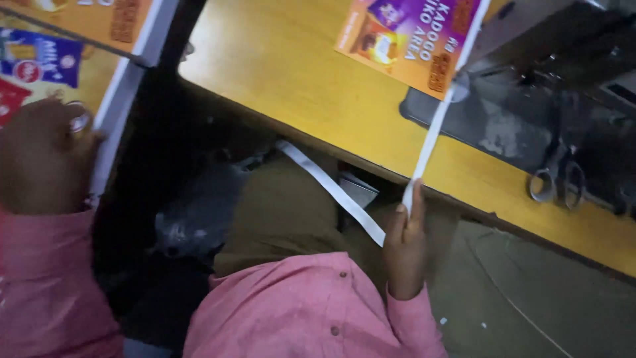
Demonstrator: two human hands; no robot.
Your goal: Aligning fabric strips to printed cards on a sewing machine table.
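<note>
Pinching the near end of a long white strip point(434, 129), the right hand point(405, 248) kept a closed grip on it just below the near edge of the yellow table point(291, 73). The strip ran up and away from the fingers, across the table edge and along the right side of an orange and purple printed sheet point(404, 40) lying far on the table, so the strip looked drawn fairly taut. A second run of white strip sloped down across the lap from the left towards the same hand. The left hand point(43, 159) lay at the far left on another printed sheet point(40, 63) with a white border; whether it was gripping or only pressing could not be told. A pair of scissors point(556, 176) lay to the right on a dark machine bed point(503, 119), well apart from both hands. To handle the strip well, the pull seemingly needed to stay steady and in line with its length, since a sideways tug would probably crease or tear it.
</note>
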